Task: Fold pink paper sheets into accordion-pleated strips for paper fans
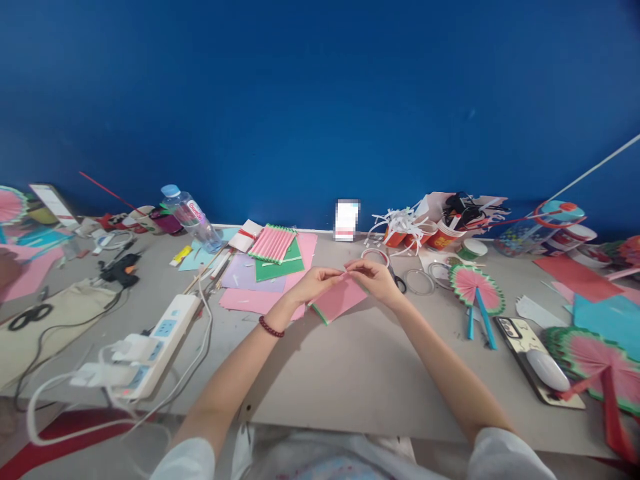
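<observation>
A pink sheet of paper (pixel 343 300) with a green strip along its lower left edge is held over the table. My left hand (pixel 318 281) pinches its far edge with closed fingers. Close beside it, my right hand (pixel 371 277) grips the same far edge, thumb and fingers pressed together. The sheet's near part slopes down toward me. Left of my hands lies a pleated pink paper (pixel 273 243) with green edges, on top of a green sheet (pixel 280 268). Right of them, a finished-looking round pink paper fan (pixel 474 288) with green scalloped rim and blue handles lies flat.
A white power strip (pixel 163 343) with plugs and cables lies at left, near a water bottle (pixel 193 217). Cups (pixel 444 239) of paper strips and tools line the wall. At right are a phone (pixel 517 333), a mouse (pixel 547 369) and another fan (pixel 597 360). A person's hand shows at far left.
</observation>
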